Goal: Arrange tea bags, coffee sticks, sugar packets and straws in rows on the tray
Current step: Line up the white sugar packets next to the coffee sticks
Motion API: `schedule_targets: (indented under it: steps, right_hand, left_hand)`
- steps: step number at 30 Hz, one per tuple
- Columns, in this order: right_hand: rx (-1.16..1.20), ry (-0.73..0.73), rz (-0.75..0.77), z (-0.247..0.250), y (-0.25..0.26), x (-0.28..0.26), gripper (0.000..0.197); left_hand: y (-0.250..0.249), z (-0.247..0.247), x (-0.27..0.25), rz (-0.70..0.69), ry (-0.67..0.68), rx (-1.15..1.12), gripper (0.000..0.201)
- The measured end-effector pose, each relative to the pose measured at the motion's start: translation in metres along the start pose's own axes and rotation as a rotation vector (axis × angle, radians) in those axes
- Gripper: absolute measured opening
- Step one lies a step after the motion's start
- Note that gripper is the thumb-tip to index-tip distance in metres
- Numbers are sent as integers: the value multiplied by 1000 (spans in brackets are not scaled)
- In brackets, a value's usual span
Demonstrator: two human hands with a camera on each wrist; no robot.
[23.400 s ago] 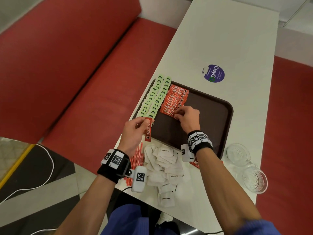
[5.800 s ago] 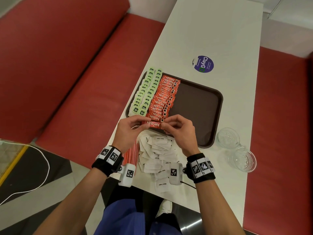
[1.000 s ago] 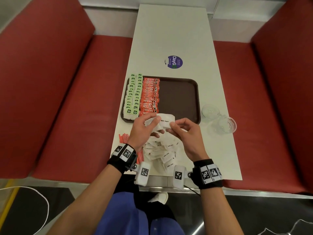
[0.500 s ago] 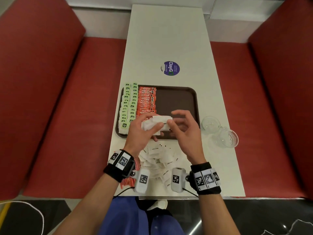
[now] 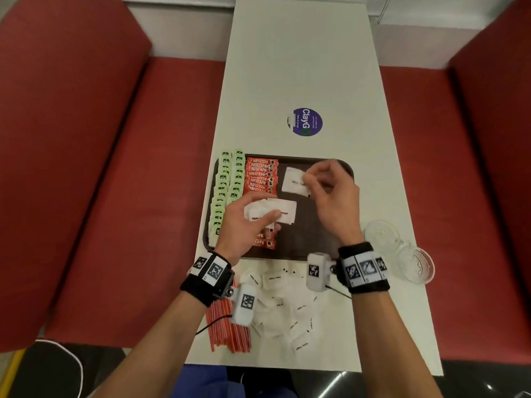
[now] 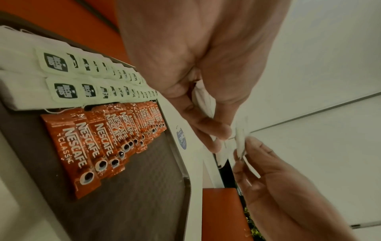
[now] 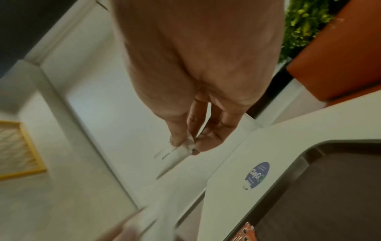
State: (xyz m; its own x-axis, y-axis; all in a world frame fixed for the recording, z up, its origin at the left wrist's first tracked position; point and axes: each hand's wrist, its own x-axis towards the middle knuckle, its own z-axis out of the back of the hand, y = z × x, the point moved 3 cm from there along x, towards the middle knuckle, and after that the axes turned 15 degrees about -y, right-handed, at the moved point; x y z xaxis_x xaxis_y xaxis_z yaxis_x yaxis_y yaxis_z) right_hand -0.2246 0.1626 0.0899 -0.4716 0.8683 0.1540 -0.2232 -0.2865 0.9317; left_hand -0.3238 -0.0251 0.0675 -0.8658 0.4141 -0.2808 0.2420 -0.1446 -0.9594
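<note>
While the left hand point(image 5: 244, 222) gripped a small stack of white paper sugar packets point(image 5: 271, 213) above the dark brown textured plastic tray point(image 5: 316, 225), the right hand point(image 5: 330, 193) pinched a single flat white sugar packet point(image 5: 293, 180) over its far end, beside glossy orange coffee sticks point(image 5: 261, 175) and pale green tea bags point(image 5: 227, 191).

Left hand point(image 5: 244, 222) hides several coffee sticks point(image 5: 261, 179) — packet print unreadable.

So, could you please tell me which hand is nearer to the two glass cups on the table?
Right. The right hand hovers over the tray's right half, with the glass cups just beyond the tray's right edge; the left hand is over the tray's left half.
</note>
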Motion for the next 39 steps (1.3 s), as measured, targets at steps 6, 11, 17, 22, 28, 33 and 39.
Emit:
schedule_targets:
  steps: [6,11,17,22,28,33,39]
  right_hand:
    - [-287,143,-13,-45,-65,86,11]
    - [-425,290,30,-91,-100,122,12]
    - [-518,267,69,-110,-122,136,13]
    - [-572,227,135,-118,-120,135,14]
    - [-416,124,148,-100,-80,119,18]
    - [-146,461,-108,-66,-31,58,34]
    - [-29,411,-184,-49,-65,33,11]
  left_hand:
    - [17,17,25,76,-108,28,34]
    - [23,23,37,106,-125,50,27]
    - [25,23,46,124,-138,50,28]
    - [24,17,50,135,-149,44,30]
    - [20,10,52,109,-143,51,28]
    - [20,4,52,106,-185,13,30]
    - [27,-7,54,110,-175,3,29]
